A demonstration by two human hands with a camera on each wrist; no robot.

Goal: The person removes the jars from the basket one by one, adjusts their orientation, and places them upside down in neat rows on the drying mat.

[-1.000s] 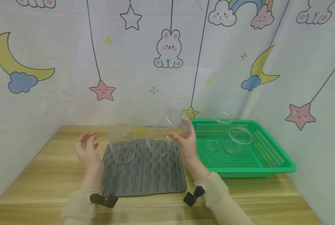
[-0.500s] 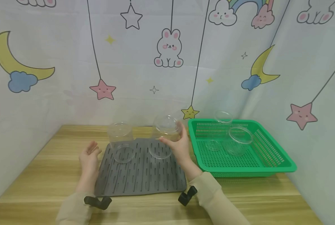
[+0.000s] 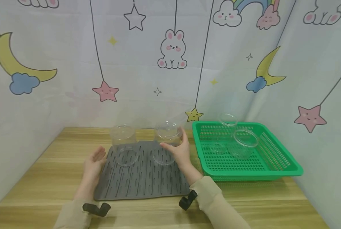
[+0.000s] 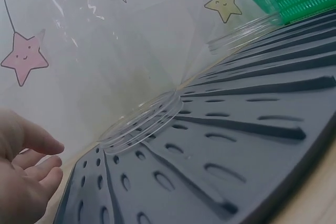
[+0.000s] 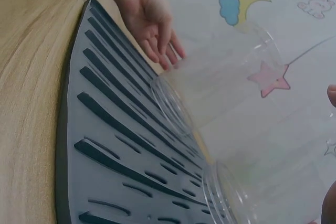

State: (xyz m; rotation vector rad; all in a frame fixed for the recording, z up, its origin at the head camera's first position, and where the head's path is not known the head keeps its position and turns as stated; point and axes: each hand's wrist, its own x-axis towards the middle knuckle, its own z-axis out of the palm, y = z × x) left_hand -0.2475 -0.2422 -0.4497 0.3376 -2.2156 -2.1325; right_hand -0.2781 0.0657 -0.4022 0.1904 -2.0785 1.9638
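Observation:
A clear cup [image 3: 167,135] stands mouth down on the right half of the grey ribbed mat [image 3: 143,189]. My right hand [image 3: 179,153] holds it from the right, thumb at the front and fingers round the far side. To its left, another clear cup [image 3: 123,136] is also mouth down, its rim [image 4: 142,124] flat on the ribs in the left wrist view. My left hand [image 3: 93,162] hovers by the mat's left edge, fingers relaxed and apart from that cup. The right wrist view shows both cups side by side, the held one [image 5: 252,192] nearer.
A green plastic basket [image 3: 253,173] sits right of the mat. Inside it are a wide clear cup [image 3: 244,144] and a taller, narrower one [image 3: 227,128], both mouth up. A patterned white curtain [image 3: 141,63] hangs behind the wooden table [image 3: 147,214].
The right hand has turned the tilted cup upright, mouth down, and brought it onto the mat. My left hand has lowered and shifted slightly right.

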